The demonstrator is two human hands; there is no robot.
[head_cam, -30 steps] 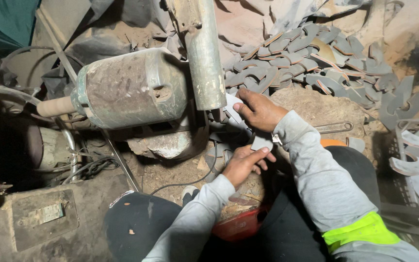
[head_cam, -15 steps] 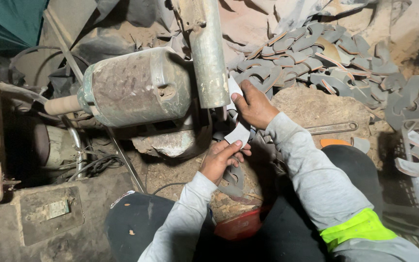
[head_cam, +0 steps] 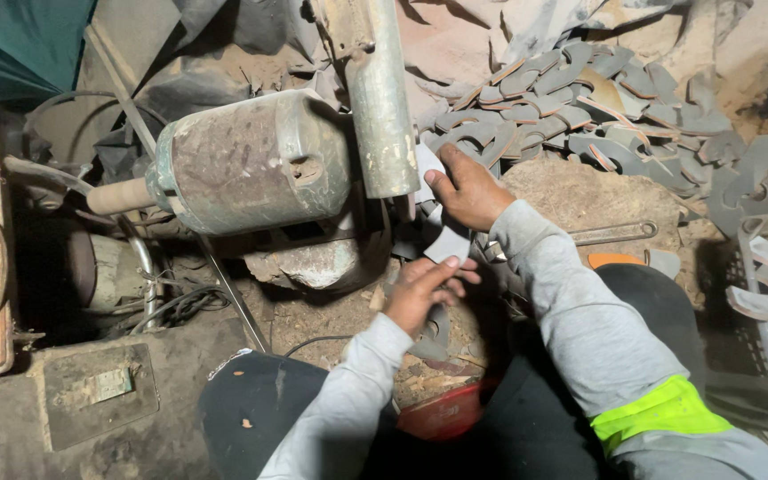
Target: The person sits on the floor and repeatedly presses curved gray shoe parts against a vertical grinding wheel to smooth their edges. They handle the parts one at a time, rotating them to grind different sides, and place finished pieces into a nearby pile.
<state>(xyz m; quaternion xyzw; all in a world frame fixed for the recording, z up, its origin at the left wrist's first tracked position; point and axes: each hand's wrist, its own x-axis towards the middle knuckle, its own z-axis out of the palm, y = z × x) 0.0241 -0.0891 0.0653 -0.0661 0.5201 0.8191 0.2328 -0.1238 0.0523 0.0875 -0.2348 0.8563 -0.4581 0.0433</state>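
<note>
The fingers of the right hand (head_cam: 466,188) are closed on the top of a flat grey metal blank (head_cam: 444,233), thumb pressing its upper edge just beside the vertical metal cylinder (head_cam: 382,98). The fingers of the left hand (head_cam: 424,289) curl round the lower end of the same blank, so the piece runs between the two hands — held at both ends, tilted, close against the shadowed gap under the cylinder. What the blank's edge meets in that gap is too dark to tell.

Left of the hands lies a rusty, drum-shaped motor housing (head_cam: 255,160) on its side, a pale shaft (head_cam: 117,196) sticking out of its left end. Under it sits a lump of worn grey metal (head_cam: 317,265), and black cables (head_cam: 180,307) trail over the dirty floor (head_cam: 100,418).

Beyond the right hand, a heap of curved grey metal cut-outs (head_cam: 597,107) spreads over a dusty mound. A wrench (head_cam: 615,233) lies just past the grey right sleeve (head_cam: 580,311), which ends in a bright yellow-green band (head_cam: 660,411). Below the left wrist a red container (head_cam: 442,413) shows — partly hidden by the arms.
</note>
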